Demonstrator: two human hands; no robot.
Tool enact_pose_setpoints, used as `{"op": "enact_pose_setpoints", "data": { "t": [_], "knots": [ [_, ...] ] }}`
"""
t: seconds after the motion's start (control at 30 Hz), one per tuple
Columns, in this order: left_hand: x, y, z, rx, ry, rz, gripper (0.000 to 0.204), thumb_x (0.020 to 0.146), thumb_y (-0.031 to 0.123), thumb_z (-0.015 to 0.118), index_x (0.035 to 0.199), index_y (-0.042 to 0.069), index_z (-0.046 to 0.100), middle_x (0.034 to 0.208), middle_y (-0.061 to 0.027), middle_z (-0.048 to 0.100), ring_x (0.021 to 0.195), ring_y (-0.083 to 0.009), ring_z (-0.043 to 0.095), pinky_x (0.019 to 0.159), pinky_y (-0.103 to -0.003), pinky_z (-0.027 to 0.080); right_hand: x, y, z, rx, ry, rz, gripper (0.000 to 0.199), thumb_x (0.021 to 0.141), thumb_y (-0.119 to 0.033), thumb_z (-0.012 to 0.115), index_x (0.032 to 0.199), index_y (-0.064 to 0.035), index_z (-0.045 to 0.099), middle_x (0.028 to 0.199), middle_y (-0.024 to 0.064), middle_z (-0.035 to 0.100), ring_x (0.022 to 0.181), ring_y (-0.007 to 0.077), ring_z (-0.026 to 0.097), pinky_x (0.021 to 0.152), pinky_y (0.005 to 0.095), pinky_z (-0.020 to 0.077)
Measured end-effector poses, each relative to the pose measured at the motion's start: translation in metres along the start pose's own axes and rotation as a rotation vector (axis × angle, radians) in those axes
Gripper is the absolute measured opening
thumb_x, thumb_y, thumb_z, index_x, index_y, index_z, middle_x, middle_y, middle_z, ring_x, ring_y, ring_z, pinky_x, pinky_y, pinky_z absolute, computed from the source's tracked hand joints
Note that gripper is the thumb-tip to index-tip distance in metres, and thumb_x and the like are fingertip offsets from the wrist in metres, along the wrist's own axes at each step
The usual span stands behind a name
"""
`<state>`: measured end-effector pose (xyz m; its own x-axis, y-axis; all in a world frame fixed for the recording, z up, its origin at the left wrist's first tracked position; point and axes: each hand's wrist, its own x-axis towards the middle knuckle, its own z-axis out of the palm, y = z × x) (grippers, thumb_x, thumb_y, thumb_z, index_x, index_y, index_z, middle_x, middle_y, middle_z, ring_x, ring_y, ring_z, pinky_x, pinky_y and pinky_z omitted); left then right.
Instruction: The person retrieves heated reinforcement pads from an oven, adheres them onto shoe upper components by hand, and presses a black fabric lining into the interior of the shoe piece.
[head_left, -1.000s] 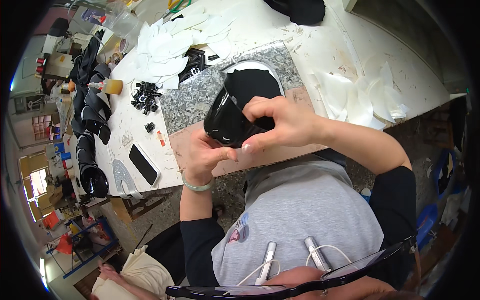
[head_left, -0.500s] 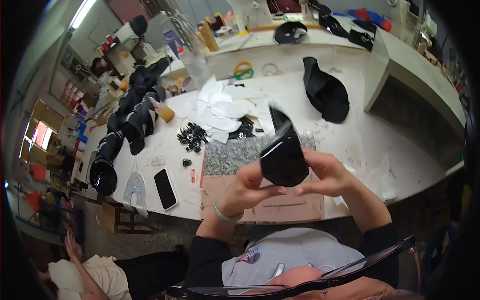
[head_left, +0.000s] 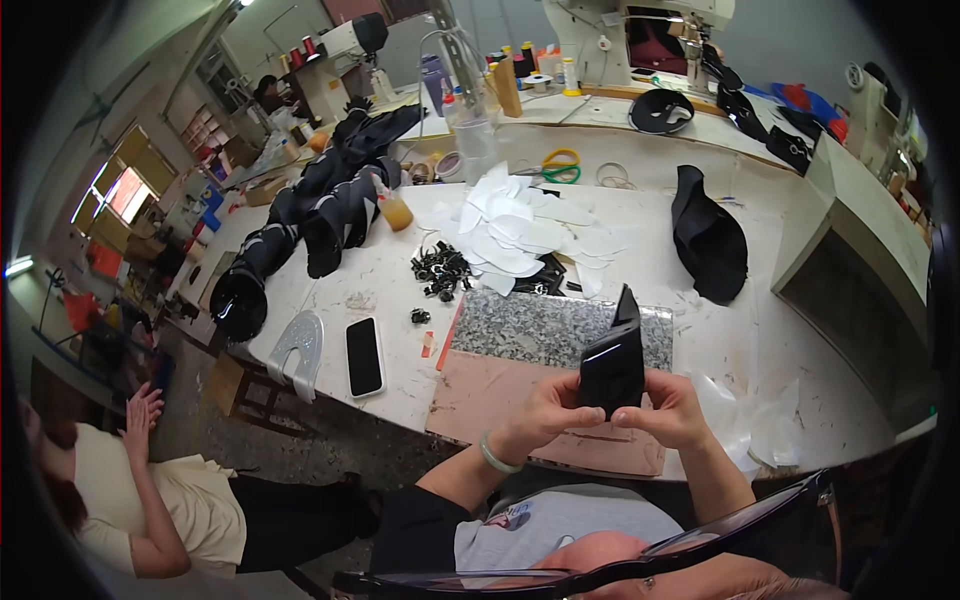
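Between my two hands is a glossy black piece that looks like a shoe upper [head_left: 612,365], upright and folded, its pointed end up. My left hand [head_left: 550,408] grips its left side and my right hand [head_left: 672,408] its right side. Both thumbs press on its lower edge, close together; the fingers behind it are partly hidden. It is held above a speckled grey stone slab [head_left: 530,328] and a worn pinkish board [head_left: 490,395]. Another black upper [head_left: 708,240] lies farther right on the table. White cut pieces [head_left: 510,225] are heaped beyond the slab.
A long stack of black uppers [head_left: 290,225] runs along the left. Near it are a glue bottle [head_left: 395,210], a phone [head_left: 365,358] and a silvery curved piece [head_left: 297,350]. Black clips [head_left: 438,270] and scissors [head_left: 560,167] lie farther back. A grey box [head_left: 860,240] bounds the right. Another person [head_left: 165,480] is at left.
The view has swung left, so the table sits farther right in the picture. Both hands have brought the black upper closer to me and turned it more upright, with the thumbs nearer each other.
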<state>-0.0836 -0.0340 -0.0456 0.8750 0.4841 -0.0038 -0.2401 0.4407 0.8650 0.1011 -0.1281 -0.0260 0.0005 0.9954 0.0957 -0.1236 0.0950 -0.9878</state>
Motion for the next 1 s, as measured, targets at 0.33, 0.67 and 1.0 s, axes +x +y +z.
{"op": "enact_pose_setpoints", "data": {
  "t": [0.33,0.67,1.0],
  "knots": [
    [0.000,0.002,0.008,-0.118,-0.073,0.097,0.047,0.083,0.005,0.069,0.126,0.002,0.052,0.118,-0.0058,0.060,0.107,-0.0120,0.056,0.094,-0.029,0.045,-0.008,-0.021,-0.003,-0.095,0.019,-0.131,0.022,0.073,-0.002,0.078,0.091,0.0015,0.066,0.084,0.0024,0.063,0.075,0.0094,0.057,0.068,0.0244,0.0453],
    [0.023,0.015,0.006,0.100,0.091,0.032,0.020,0.086,0.008,0.067,0.105,0.001,0.064,0.093,-0.0022,0.067,0.084,-0.0079,0.060,0.076,-0.024,0.049,-0.004,-0.011,-0.017,-0.122,0.157,0.007,0.025,0.074,-0.006,0.079,0.095,0.0013,0.068,0.086,0.0036,0.068,0.076,0.0085,0.060,0.068,0.0244,0.0496],
    [0.057,0.016,0.018,-0.126,0.137,0.051,0.031,0.091,0.018,0.064,0.115,-0.001,0.058,0.105,-0.0069,0.065,0.093,-0.0133,0.062,0.085,-0.027,0.049,0.015,-0.031,-0.026,0.362,0.121,0.132,0.033,0.082,-0.003,0.070,0.112,0.0064,0.060,0.097,0.0082,0.067,0.087,0.0126,0.064,0.080,0.0254,0.0516]
  ]
}}
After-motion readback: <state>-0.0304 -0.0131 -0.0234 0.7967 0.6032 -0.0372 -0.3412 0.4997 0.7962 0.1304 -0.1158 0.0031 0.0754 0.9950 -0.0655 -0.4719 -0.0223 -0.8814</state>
